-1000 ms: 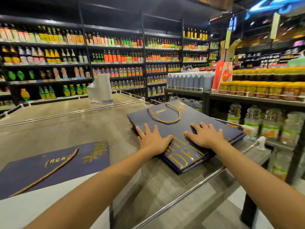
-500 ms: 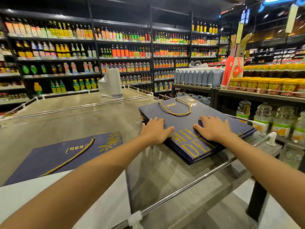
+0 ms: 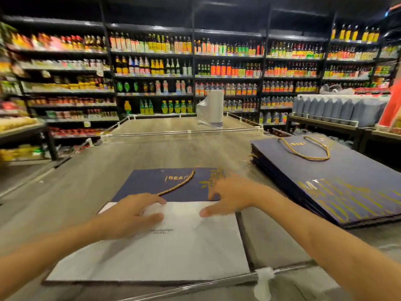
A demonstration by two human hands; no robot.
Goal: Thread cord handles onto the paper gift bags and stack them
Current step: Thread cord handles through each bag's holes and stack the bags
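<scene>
Bags are laid on the tabletop (image 3: 152,153) in two places. A stack (image 3: 347,181) is set at the right, and its top bag is already fitted with a handle (image 3: 312,158). A single bag (image 3: 147,183) is laid flat in the middle, near the stack but apart from it. Its near part is either covered by a pale panel (image 3: 173,253) or continued into it; which cannot be told.

The left hand (image 3: 128,216) is rested on the panel's far edge, fingers loosely bent, with nothing plainly gripped. The right hand (image 3: 232,194) is spread open, thumb on the panel and fingers laid on the navy face. A loose cord (image 3: 180,184) is laid slantwise across the bag, its near end just beside the left fingertips.

The step in hand is judged to be the start of threading on this bag, since no handle is fitted to it yet. For the next move, the cord's end must be pinched and a punched hole found while the bag is steadied flat.

Both hands are blurred, so contact between fingertips and cord cannot be settled. The holes are not surely made out. The stack's right side is cut off, and its bags cannot be counted.
</scene>
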